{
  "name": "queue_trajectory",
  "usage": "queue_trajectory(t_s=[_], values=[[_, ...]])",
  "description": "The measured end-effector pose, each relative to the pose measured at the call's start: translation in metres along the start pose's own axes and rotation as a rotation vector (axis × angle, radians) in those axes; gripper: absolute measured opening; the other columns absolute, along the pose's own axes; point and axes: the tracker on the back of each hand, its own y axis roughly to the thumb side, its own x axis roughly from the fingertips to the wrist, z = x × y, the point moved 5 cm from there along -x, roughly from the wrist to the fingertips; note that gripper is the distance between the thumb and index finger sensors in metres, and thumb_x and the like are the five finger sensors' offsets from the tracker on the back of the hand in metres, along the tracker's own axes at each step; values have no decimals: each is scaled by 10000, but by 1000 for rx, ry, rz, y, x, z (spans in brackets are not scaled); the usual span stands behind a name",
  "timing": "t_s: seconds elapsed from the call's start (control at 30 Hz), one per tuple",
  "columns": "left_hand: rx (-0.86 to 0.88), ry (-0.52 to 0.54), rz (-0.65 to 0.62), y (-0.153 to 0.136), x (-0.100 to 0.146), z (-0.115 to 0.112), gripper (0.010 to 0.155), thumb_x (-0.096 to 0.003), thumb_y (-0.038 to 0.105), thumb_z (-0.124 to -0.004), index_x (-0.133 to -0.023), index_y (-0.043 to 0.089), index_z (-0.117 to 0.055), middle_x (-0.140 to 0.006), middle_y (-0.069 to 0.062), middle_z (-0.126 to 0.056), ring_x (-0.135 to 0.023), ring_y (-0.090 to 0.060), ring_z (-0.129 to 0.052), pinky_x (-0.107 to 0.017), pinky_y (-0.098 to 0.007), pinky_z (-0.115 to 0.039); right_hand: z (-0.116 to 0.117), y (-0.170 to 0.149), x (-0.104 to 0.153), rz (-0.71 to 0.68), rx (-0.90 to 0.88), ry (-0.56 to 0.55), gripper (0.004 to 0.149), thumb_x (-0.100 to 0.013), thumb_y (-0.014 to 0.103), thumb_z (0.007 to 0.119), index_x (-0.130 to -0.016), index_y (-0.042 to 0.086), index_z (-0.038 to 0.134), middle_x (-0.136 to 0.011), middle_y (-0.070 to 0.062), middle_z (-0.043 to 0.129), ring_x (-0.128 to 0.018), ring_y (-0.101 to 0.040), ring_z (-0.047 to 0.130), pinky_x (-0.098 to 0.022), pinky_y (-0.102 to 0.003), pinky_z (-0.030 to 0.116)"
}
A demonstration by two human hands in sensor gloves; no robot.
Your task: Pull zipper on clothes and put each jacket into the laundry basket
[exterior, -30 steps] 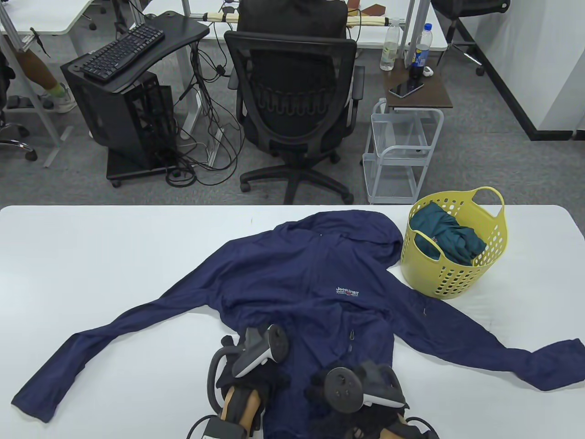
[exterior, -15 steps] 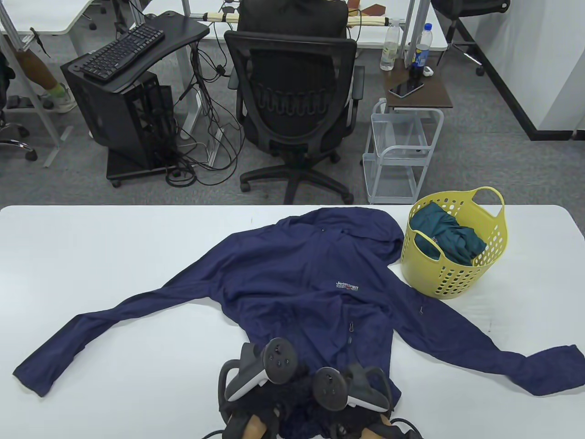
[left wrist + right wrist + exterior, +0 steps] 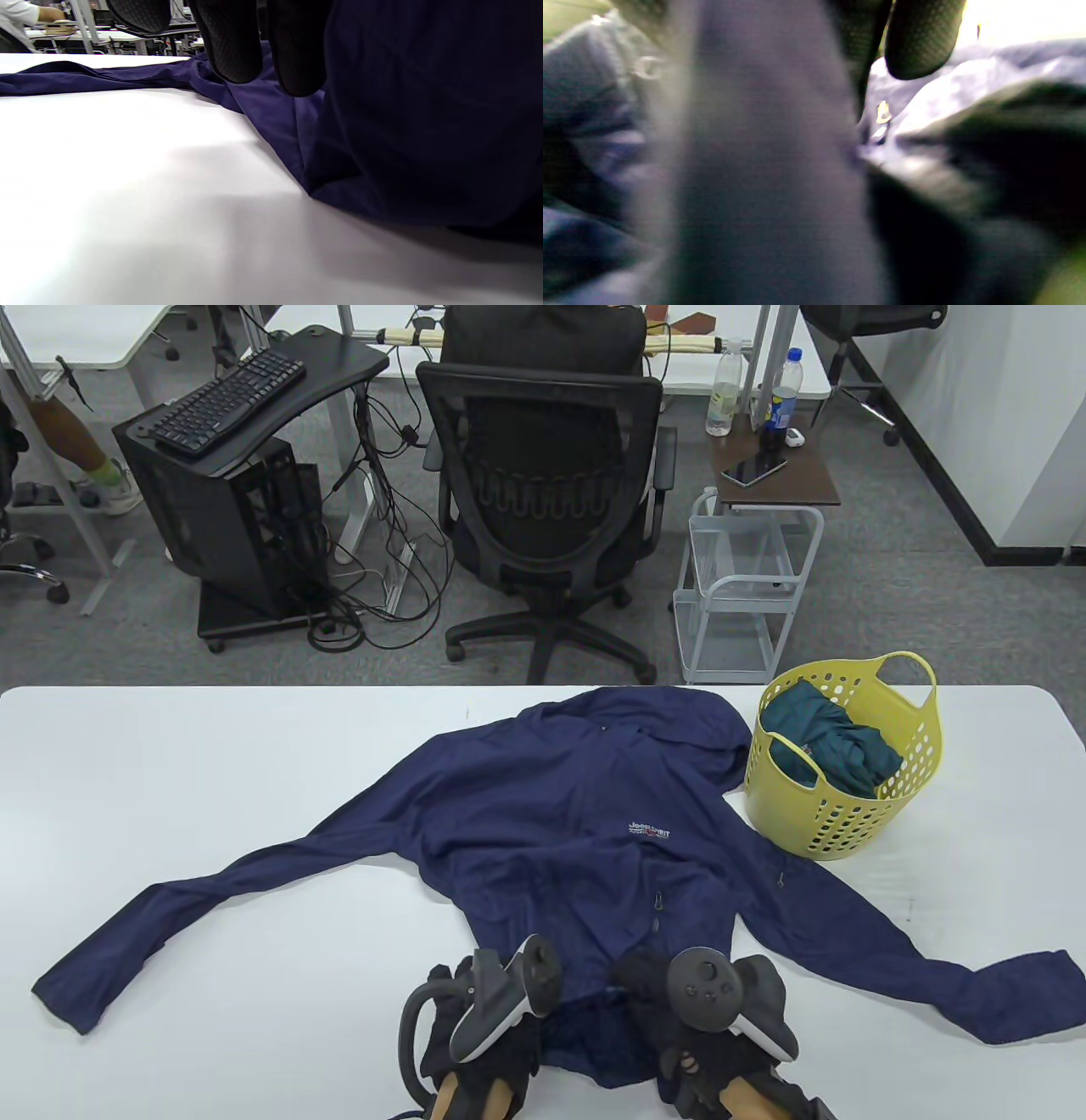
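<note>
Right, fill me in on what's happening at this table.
A person in sensor gloves is working on a navy hooded jacket spread flat on the white table. The left hand and right hand are both at its bottom hem, nearest the person; the trackers hide the fingers, so the grip is unclear. A yellow laundry basket beside the hood already holds a teal garment.

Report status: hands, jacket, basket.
Both hands, left and right, at the navy jacket's hem; grip hidden. Jacket spread flat on the table. Basket holds a teal garment, path clear.
</note>
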Motion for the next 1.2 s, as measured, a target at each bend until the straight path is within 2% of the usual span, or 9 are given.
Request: queue_trajectory(t_s=[0.13, 0.4, 0.53, 0.67, 0.83, 0.9, 1.0, 1.13, 1.2], values=[[82, 58, 49, -29, -1, 14, 485, -398, 420, -844, -882, 435, -823, -1027, 129, -839, -977, -278, -777, -702, -648, -543, -12, -9, 0, 40, 15, -46, 375, -496, 251, 825, -845, 376, 883, -930, 79, 953, -725, -215, 1009, -630, -523, 725], [236, 203, 139, -85, 7, 41, 535, -347, 464, -898, -877, 427, -830, -1019, 129, -850, -978, -289, -776, -697, -655, -547, -46, -54, 4, 144, -66, -118, 394, -501, 262, 829, -879, 365, 871, -954, 47, 948, -745, -233, 1016, -631, -526, 726], [247, 299, 167, -100, 17, 55, 568, -316, 500, -921, -873, 432, -832, -1012, 137, -859, -978, -286, -781, -696, -652, -557, -64, -78, 10, 190, -123, -159, 395, -505, 241, 819, -874, 365, 881, -951, 36, 955, -727, -231, 1037, -621, -516, 742], [269, 348, 149, -99, 26, 64, 597, -291, 516, -946, -872, 432, -835, -1009, 142, -861, -984, -288, -773, -697, -654, -554, -76, -102, 16, 235, -179, -175, 389, -505, 240, 824, -872, 350, 889, -953, -3, 950, -706, -230, 1057, -607, -500, 762], [240, 346, 109, -89, 33, 70, 584, -298, 494, -949, -869, 439, -838, -1020, 145, -852, -1002, -294, -750, -701, -663, -542, -88, -132, 24, 303, -215, -215, 383, -504, 240, 829, -867, 340, 898, -950, -42, 945, -696, -234, 1067, -598, -489, 774], [212, 361, 139, -98, 36, 74, 569, -308, 477, -947, -866, 443, -841, -1022, 150, -850, -1006, -293, -746, -702, -659, -546, -94, -149, 30, 344, -208, -237, 384, -502, 244, 828, -867, 342, 895, -945, -45, 949, -696, -229, 1070, -598, -483, 777], [282, 342, 149, -119, 37, 75, 545, -327, 445, -946, -863, 441, -847, -1024, 145, -849, -1013, -301, -733, -702, -657, -545, -98, -165, 38, 347, -258, -235, 384, -499, 242, 832, -864, 342, 902, -947, -19, 957, -716, -245, 1051, -608, -507, 756], [385, 261, 115, -144, 36, 72, 548, -343, 433, -939, -880, 441, -831, -1045, 139, -825, -1039, -320, -683, -708, -661, -526, -95, -156, 35, 225, -321, -145, 389, -492, 230, 863, -864, 336, 901, -972, 14, 938, -816, -266, 973, -656, -567, 687], [439, 196, 38, -151, 35, 66, 543, -369, 412, -913, -902, 433, -812, -1076, 127, -788, -1060, -337, -637, -713, -677, -497, -90, -143, 31, 112, -383, -73, 410, -488, 205, 869, -869, 353, 890, -1008, 53, 903, -944, -291, 850, -687, -605, 635]])
